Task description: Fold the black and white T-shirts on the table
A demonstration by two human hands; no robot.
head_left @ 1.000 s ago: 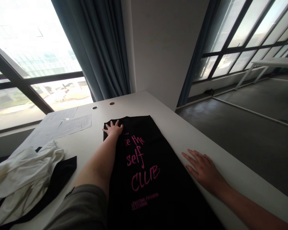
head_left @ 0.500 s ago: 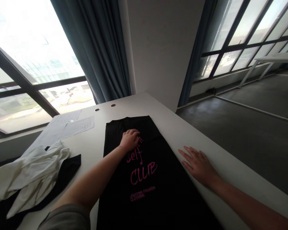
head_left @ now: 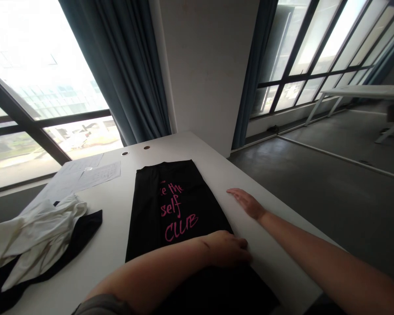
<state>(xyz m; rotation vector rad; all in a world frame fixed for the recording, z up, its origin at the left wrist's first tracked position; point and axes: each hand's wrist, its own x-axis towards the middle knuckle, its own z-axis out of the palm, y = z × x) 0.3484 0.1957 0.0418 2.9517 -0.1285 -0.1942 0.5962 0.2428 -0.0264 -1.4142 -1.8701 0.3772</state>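
Note:
A black garment with pink lettering [head_left: 180, 175] lies folded in a long strip on the white table [head_left: 213, 175]. Across its lower part reaches my left arm, and my left hand [head_left: 230, 248] rests at the garment's right edge, fingers curled and partly blurred; what they hold, if anything, is hidden. To the right of the cloth, my right hand [head_left: 247, 203] is over the bare tabletop, fingers stretched out and holding nothing.
White and black cloths [head_left: 49, 227] lie crumpled at the table's left. Behind them are paper sheets [head_left: 100, 173] and two round table holes. Past the far edge stand a pillar and blue curtains [head_left: 118, 65]. Another white table [head_left: 357, 91] stands far right.
My left hand has moved from the upper lettering down and right to the garment's right edge. My right hand has shifted a little up and left in view. The camera has turned slightly right.

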